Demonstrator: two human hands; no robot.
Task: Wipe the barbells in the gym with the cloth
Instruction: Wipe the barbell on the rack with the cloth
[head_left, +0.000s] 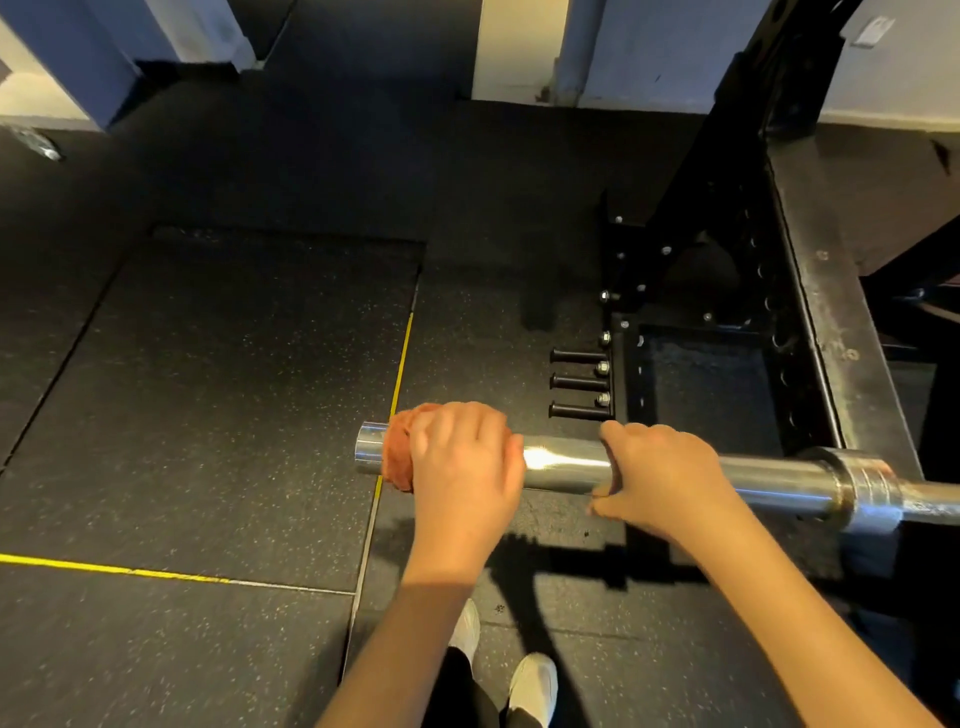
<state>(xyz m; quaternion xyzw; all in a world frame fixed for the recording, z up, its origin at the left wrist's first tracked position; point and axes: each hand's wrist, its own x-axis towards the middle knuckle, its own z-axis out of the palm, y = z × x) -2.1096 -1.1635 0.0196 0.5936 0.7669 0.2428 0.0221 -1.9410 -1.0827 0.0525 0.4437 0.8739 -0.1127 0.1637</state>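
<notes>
We have one wide-angle view from a camera worn on the head, facing forward and steeply down. The barbell (566, 462) crosses close in front, our shoes (532, 686) sit at the bottom edge, and the floor (208, 389) fills most of the frame.

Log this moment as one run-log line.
step: wiping barbell sleeve end | left hand: grips orange cloth round sleeve | right hand: holds sleeve nearer the collar

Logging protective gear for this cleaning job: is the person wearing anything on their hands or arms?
No. The left hand and right hand are ungloved, and both forearms are bare to the frame's edge: no sleeves, watch, bracelet or rings visible.
</notes>
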